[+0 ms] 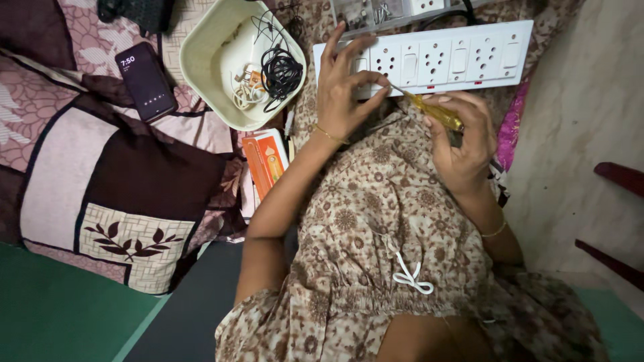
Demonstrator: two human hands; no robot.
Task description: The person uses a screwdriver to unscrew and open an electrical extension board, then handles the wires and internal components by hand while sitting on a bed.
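The left hand point(343, 94) lies on the near edge of the long white plastic switch-and-socket board point(429, 59), fingers spread across its left end, thumb and forefinger drawn together at the board's lower rim where the metal tip of the tool meets it; the right hand point(463, 137) is curled closed around the yellow translucent-handled screwdriver point(433, 110), whose thin shaft slants up and left to that same spot; thin gold bangles circle both wrists. The board rests across the person's lap, on the brown floral-printed cotton dress point(389, 221), with its far edge just beside a clear plastic compartment box of small metal parts point(376, 13); a black cable runs off behind the board at the top.

To the left of the board sits a pale cream square plastic tub point(201, 60) holding a coil of black wire point(280, 72) and a bundle of white cord point(247, 94); just below the tub an orange and white cardboard packet point(267, 161) lies against the dress; further left a black smartphone point(145, 80), screen lit, rests face up on a maroon and pink patchwork bedspread point(100, 174) with a leaf motif; a green floor mat point(54, 315) shows at the bottom left, and a pale wall point(583, 134) rises on the right.
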